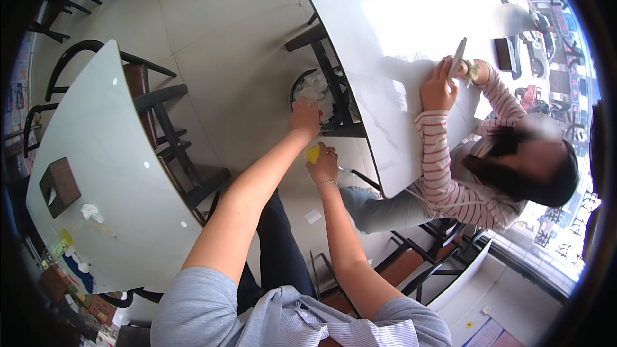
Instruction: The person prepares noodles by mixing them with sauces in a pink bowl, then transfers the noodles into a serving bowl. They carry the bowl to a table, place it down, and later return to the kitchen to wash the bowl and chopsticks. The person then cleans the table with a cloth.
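Note:
My left hand (305,118) reaches down over a dark round bin (293,87) filled with crumpled white tissues (314,87). Its fingertips are partly hidden at the tissues, so whether it grips any of them does not show. Nearer to me, my right hand (324,164) holds a small yellow object (312,154), rounded in shape; its exact kind is unclear. A beaded bracelet (327,182) circles the right wrist. The bin stands on the floor beside the dark legs of the marble-patterned table.
A person in a striped top (434,140) sits at the marble-patterned table (381,120), holding a phone-like slab (458,58). At left, another table (130,202) bears a brown tissue box (60,187) and crumpled tissue (91,212). Dark-framed chairs (168,120) stand beside it. White paper (313,216) lies on the floor.

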A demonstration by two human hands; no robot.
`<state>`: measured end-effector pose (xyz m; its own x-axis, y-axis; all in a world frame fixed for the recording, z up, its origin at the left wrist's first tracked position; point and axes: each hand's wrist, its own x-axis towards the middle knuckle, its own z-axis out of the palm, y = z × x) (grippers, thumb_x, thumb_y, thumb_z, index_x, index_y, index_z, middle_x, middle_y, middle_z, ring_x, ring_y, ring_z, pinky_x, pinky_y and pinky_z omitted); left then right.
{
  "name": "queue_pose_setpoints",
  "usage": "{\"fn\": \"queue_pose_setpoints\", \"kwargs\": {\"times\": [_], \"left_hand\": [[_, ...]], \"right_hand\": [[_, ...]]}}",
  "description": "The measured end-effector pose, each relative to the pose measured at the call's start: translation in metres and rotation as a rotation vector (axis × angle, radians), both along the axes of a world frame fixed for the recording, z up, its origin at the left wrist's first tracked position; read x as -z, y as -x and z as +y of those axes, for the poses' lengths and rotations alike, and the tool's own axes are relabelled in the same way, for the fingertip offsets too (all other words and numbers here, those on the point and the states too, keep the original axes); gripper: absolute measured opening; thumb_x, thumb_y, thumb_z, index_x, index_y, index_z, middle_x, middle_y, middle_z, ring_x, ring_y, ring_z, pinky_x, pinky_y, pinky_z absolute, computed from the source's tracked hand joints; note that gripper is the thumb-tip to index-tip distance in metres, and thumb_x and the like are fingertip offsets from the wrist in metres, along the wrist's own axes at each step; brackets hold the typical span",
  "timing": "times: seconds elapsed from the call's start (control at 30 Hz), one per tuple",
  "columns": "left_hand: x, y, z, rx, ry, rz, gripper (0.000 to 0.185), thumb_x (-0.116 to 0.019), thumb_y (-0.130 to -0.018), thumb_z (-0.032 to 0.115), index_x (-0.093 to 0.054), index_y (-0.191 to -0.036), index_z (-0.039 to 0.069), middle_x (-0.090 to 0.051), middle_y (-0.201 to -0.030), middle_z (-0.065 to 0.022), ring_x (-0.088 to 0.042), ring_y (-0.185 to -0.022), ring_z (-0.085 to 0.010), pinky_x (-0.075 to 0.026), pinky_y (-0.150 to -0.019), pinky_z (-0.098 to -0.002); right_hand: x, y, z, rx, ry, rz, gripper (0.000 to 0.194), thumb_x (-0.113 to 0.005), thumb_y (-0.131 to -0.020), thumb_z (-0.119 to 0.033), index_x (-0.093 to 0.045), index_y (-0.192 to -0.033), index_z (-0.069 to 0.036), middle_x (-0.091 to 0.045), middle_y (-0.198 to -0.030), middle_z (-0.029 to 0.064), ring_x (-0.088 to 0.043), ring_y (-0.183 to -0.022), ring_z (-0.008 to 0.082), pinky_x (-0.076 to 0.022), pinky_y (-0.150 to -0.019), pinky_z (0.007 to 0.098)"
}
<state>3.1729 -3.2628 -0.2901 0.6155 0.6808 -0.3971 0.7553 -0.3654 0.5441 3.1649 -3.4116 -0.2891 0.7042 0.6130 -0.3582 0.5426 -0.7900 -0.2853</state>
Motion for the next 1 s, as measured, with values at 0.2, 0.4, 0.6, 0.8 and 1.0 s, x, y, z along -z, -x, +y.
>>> {"fn": "queue_pose_setpoints", "kwargs": {"times": [0.2, 0.4, 0.6, 0.8, 1.0], "left_hand": [[0.143, -0.043, -0.011, -0.122, 0.005, -0.268, 0.042, -0.068, -0.073, 0.014, -0.055, -0.113, 0.004, -0.043, -0.123, -0.0202, -0.045, -0.111, -0.0408, -0.048, -0.084, -0.0475], [0.144, 0.0, -0.013, -0.414, 0.023, -0.229, 0.035, -0.063, -0.076, 0.01, -0.059, -0.11, 0.003, -0.051, -0.12, -0.0213, -0.046, -0.115, -0.0405, -0.044, -0.092, -0.0462], [-0.01, 0.087, -0.024, -0.533, 0.415, -0.003, 0.028, -0.056, -0.079, 0.008, -0.059, -0.107, 0.005, -0.055, -0.114, -0.0172, -0.052, -0.109, -0.0361, -0.045, -0.091, -0.0441], [-0.213, 0.242, -0.04, -0.213, 0.356, -0.555, 0.026, -0.062, -0.082, 0.009, -0.06, -0.108, 0.005, -0.062, -0.11, -0.0129, -0.061, -0.101, -0.0253, -0.049, -0.085, -0.0369], [-0.316, 0.557, -0.017, -1.278, -0.532, -0.465, 0.032, -0.067, -0.08, 0.005, -0.055, -0.11, 0.007, -0.058, -0.106, -0.0014, -0.054, -0.094, -0.0129, -0.045, -0.076, -0.0262]], "right_hand": [[0.106, -0.073, 0.036, 0.045, 0.053, 0.029, 0.076, -0.077, -0.066, -0.016, -0.037, -0.131, -0.01, -0.045, -0.123, 0.0184, -0.046, -0.115, 0.0341, -0.0458, -0.092, 0.0412], [0.134, -0.077, 0.043, 0.081, 0.026, 0.105, 0.089, -0.077, -0.071, -0.02, -0.024, -0.142, -0.005, -0.035, -0.138, 0.0236, -0.038, -0.126, 0.0372, -0.0413, -0.099, 0.0405], [0.106, -0.002, -0.01, -0.023, 0.05, 0.23, 0.072, -0.07, -0.077, -0.022, -0.034, -0.136, -0.002, -0.041, -0.134, 0.0243, -0.042, -0.123, 0.0377, -0.0399, -0.1, 0.0416], [0.05, 0.092, -0.054, -0.181, 0.168, 0.537, 0.054, -0.068, -0.076, -0.024, -0.051, -0.122, -0.001, -0.056, -0.114, 0.0243, -0.053, -0.109, 0.0377, -0.0458, -0.09, 0.0423], [-0.045, 0.149, -0.032, -0.112, -0.209, 0.408, 0.034, -0.064, -0.074, -0.009, -0.061, -0.108, -0.003, -0.063, -0.104, 0.0148, -0.065, -0.084, 0.0251, -0.0514, -0.077, 0.0354]]}}
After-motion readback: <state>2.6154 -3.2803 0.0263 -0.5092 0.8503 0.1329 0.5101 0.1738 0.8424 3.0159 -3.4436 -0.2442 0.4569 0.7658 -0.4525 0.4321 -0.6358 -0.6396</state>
